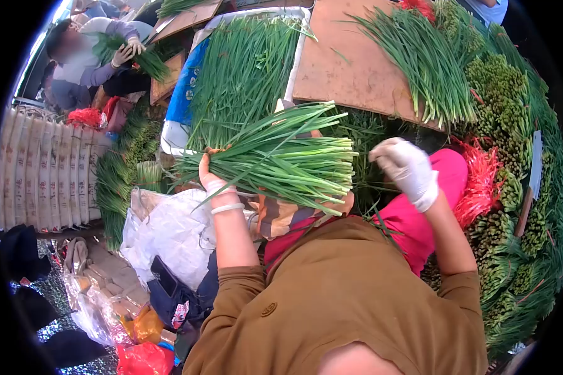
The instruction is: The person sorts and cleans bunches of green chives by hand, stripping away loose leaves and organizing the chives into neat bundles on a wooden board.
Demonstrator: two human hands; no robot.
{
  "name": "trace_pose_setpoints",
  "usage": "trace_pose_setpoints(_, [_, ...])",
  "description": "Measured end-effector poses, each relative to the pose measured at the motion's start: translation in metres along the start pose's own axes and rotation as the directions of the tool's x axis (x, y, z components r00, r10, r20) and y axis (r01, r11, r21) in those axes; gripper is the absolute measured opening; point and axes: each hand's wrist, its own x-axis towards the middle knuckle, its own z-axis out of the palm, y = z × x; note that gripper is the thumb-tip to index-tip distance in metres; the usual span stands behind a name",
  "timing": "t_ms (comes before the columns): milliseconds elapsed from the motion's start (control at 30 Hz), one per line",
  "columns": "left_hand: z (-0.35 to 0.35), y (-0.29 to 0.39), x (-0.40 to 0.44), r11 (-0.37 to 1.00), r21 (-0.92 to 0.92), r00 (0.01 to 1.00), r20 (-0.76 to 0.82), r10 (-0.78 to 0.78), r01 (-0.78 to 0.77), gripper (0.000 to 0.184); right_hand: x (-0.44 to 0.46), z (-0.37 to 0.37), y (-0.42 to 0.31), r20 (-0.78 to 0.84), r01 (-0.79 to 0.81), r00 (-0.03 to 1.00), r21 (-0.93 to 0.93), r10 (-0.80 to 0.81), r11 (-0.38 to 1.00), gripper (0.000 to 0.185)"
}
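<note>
My left hand (211, 169) grips a thick bunch of long green stalks (288, 156) above my lap, its cut pale ends pointing right. Part of the fingers is hidden under the leaves. To the right of the bunch, apart from it, my right hand (401, 164) is raised in a white glove, its fingers curled together; what they hold, if anything, is too small to make out. Red plastic strips (478, 181) hang just right of that hand. Behind the bunch, a white-rimmed tray (298, 59) holds loose green stalks.
A wooden board (350, 69) carries another bunch (419, 62). Tied bundles (500, 87) are piled along the right, with a knife (533, 175) on them. At upper left a co-worker (84, 69) in gloves holds greens. White sacking (169, 231) and stacked crates (50, 169) stand left.
</note>
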Motion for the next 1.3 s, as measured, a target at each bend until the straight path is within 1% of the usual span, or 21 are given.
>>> trace_pose_setpoints(100, [0.018, 0.004, -0.012, 1.000, -0.023, 0.999, 0.044, -0.005, 0.006, 0.020, 0.013, 0.032, -0.031, 0.182, 0.141, 0.974, -0.031, -0.133, 0.990, 0.020])
trace_pose_setpoints(167, [0.021, 0.005, -0.012, 1.000, -0.014, 0.998, 0.057, 0.021, -0.020, 0.021, 0.018, 0.055, -0.027, 0.395, 0.158, 0.913, -0.123, -0.098, 0.980, 0.026])
trace_pose_setpoints(200, [0.021, 0.006, -0.013, 1.000, -0.007, 0.997, 0.073, 0.025, -0.025, 0.021, 0.020, 0.061, -0.024, 0.406, 0.195, 0.906, -0.142, -0.122, 0.970, 0.022])
trace_pose_setpoints(300, [0.033, 0.011, -0.024, 0.998, 0.042, 0.995, 0.091, 0.048, -0.052, 0.022, 0.028, 0.052, -0.030, 0.269, 0.195, 0.944, 0.002, -0.188, 0.981, 0.014])
trace_pose_setpoints(367, [0.027, 0.011, -0.017, 0.997, 0.020, 0.992, 0.101, 0.075, -0.077, 0.023, 0.029, 0.042, -0.031, 0.051, 0.176, 0.980, 0.222, -0.191, 0.959, 0.008])
trace_pose_setpoints(400, [0.023, 0.011, -0.014, 0.997, 0.056, 0.989, 0.139, 0.053, -0.061, 0.026, 0.031, 0.034, -0.032, 0.056, -0.035, 0.998, 0.517, 0.007, 0.855, 0.010])
trace_pose_setpoints(433, [0.023, 0.010, -0.013, 0.997, 0.042, 0.989, 0.136, 0.054, -0.060, 0.026, 0.032, 0.024, -0.034, 0.122, -0.217, 0.974, 0.753, 0.192, 0.621, 0.013])
trace_pose_setpoints(500, [0.023, 0.008, -0.012, 0.998, 0.013, 0.990, 0.126, 0.059, -0.061, 0.027, 0.039, 0.006, -0.007, 0.053, -0.226, 0.939, 0.842, 0.341, 0.490, 0.020])
trace_pose_setpoints(567, [0.017, 0.006, -0.012, 1.000, -0.021, 0.988, 0.152, 0.023, -0.020, 0.027, 0.035, 0.017, 0.041, -0.011, -0.239, 0.890, 0.841, 0.455, 0.486, 0.021])
trace_pose_setpoints(633, [0.014, 0.003, -0.011, 1.000, -0.016, 0.992, 0.126, 0.004, -0.002, 0.028, 0.026, 0.042, 0.084, 0.171, -0.462, 0.820, 0.761, 0.546, 0.455, 0.019])
trace_pose_setpoints(700, [0.005, 0.001, -0.005, 0.998, -0.050, 0.995, 0.093, -0.023, 0.028, 0.030, 0.019, 0.076, 0.115, 0.270, -0.473, 0.833, 0.799, 0.483, 0.370, 0.020])
trace_pose_setpoints(767, [-0.003, 0.003, 0.000, 0.999, -0.045, 0.974, 0.228, -0.017, 0.027, 0.030, 0.030, 0.084, 0.107, 0.233, -0.427, 0.827, 0.853, 0.511, 0.301, 0.019])
trace_pose_setpoints(800, [-0.002, 0.003, -0.003, 1.000, 0.027, 0.993, 0.120, -0.006, 0.003, 0.032, 0.041, 0.082, 0.098, 0.146, -0.404, 0.824, 0.828, 0.547, 0.388, 0.018])
trace_pose_setpoints(833, [0.004, 0.005, -0.007, 1.000, -0.002, 0.988, 0.152, -0.006, 0.007, 0.032, 0.054, 0.079, 0.087, 0.055, -0.385, 0.816, 0.794, 0.575, 0.471, 0.017])
trace_pose_setpoints(867, [0.010, 0.008, -0.010, 0.999, -0.028, 0.983, 0.186, -0.009, 0.014, 0.032, 0.066, 0.083, 0.085, -0.089, -0.274, 0.870, 0.731, 0.485, 0.625, 0.026])
trace_pose_setpoints(967, [0.045, 0.009, -0.026, 1.000, 0.015, 0.982, 0.191, 0.015, -0.018, 0.034, 0.098, 0.070, 0.077, 0.019, -0.316, 0.948, 0.129, 0.316, 0.940, 0.043])
trace_pose_setpoints(1033, [0.046, 0.011, -0.018, 0.999, -0.043, 0.957, 0.291, -0.004, 0.018, 0.036, 0.118, 0.070, 0.067, 0.374, -0.526, 0.790, 0.008, 0.486, 0.850, 0.060])
trace_pose_setpoints(1100, [0.055, 0.013, -0.019, 1.000, 0.004, 0.918, 0.397, -0.016, 0.016, 0.036, 0.124, 0.111, 0.091, 0.556, -0.644, 0.649, 0.038, 0.519, 0.764, 0.066])
trace_pose_setpoints(1133, [0.059, 0.014, -0.020, 1.000, 0.027, 0.895, 0.446, -0.022, 0.011, 0.036, 0.127, 0.092, 0.070, 0.632, -0.472, 0.682, -0.003, 0.368, 0.882, 0.062])
trace_pose_setpoints(1233, [0.063, 0.016, -0.024, 0.999, 0.041, 0.908, 0.419, -0.012, -0.006, 0.035, 0.114, 0.106, 0.074, 0.514, -0.434, 0.824, 0.300, 0.240, 0.850, 0.023])
trace_pose_setpoints(1300, [0.053, 0.015, -0.020, 1.000, 0.025, 0.907, 0.421, -0.015, 0.005, 0.036, 0.110, 0.108, 0.082, 0.353, -0.457, 0.883, 0.494, 0.310, 0.740, 0.030])
